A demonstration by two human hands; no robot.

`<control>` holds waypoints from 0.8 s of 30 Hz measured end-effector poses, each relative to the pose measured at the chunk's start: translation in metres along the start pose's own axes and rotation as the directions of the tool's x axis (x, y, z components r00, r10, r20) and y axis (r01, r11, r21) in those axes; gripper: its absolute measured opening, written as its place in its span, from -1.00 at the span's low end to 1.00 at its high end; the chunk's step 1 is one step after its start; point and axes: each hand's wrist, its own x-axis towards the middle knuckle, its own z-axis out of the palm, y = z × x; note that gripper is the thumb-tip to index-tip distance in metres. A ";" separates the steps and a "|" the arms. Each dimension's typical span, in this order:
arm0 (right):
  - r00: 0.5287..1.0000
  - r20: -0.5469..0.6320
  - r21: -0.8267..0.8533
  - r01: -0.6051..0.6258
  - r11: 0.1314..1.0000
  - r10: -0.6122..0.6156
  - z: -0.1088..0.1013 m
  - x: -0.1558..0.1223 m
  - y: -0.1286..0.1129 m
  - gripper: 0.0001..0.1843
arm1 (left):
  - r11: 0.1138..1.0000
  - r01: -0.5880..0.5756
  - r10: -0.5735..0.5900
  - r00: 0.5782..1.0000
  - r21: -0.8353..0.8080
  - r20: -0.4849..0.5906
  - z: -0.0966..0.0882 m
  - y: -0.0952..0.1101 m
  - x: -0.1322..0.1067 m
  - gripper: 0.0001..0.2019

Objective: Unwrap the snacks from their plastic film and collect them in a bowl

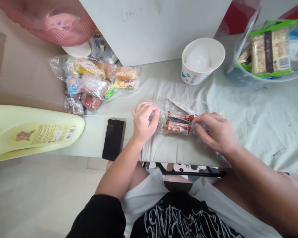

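Between my hands lies a clear plastic bag [161, 127] with brown-wrapped snacks [178, 127] inside, resting on the cloth-covered table [248, 132]. My left hand [145, 120] pinches the bag's left end between thumb and fingers. At the opposite end, my right hand [217, 130] has its fingers closed on the plastic. Just behind the bag lies a thin white tool [182, 106], partly covered; its kind is unclear. A black phone [113, 138] rests on the table left of my left hand.
Wrapped snacks [89, 82] are heaped at the back left, near a pink ribbed container [54, 24]. A yellow bottle [39, 132] lies at the left. Behind my hands stand a paper cup [201, 61] and a white box [159, 29]. A clear tub [268, 77] holds packaged snacks at the right.
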 end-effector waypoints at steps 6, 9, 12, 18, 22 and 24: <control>0.992 0.036 0.216 0.109 0.970 -0.119 -0.008 0.000 0.001 -0.84 | 0.897 0.030 -0.026 1.000 -0.440 0.015 -0.014 0.007 -0.007 -0.58; 0.975 0.104 0.436 0.134 0.890 -0.197 -0.010 -0.002 0.002 -0.60 | 0.634 0.310 -0.036 0.927 -0.709 0.373 -0.026 0.006 -0.006 -0.45; 0.989 0.113 0.421 0.037 0.906 -0.093 -0.006 -0.002 0.001 -0.62 | 0.521 0.586 0.146 0.654 -0.620 0.742 -0.036 0.005 0.001 -0.50; 1.000 0.015 0.066 -0.012 0.998 0.011 0.018 -0.005 -0.005 -0.94 | 0.717 0.457 -0.141 0.835 -0.526 0.532 -0.027 0.006 0.001 -0.66; 0.999 0.032 -0.008 0.039 0.999 -0.039 0.027 -0.010 -0.007 -0.84 | 0.956 0.294 -0.294 0.956 -0.010 -0.008 -0.012 0.000 -0.007 -0.60; 0.998 0.065 -0.045 0.029 0.999 -0.026 0.028 -0.011 -0.008 -0.84 | 0.946 0.290 -0.280 0.956 0.144 -0.084 -0.006 -0.004 -0.011 -0.35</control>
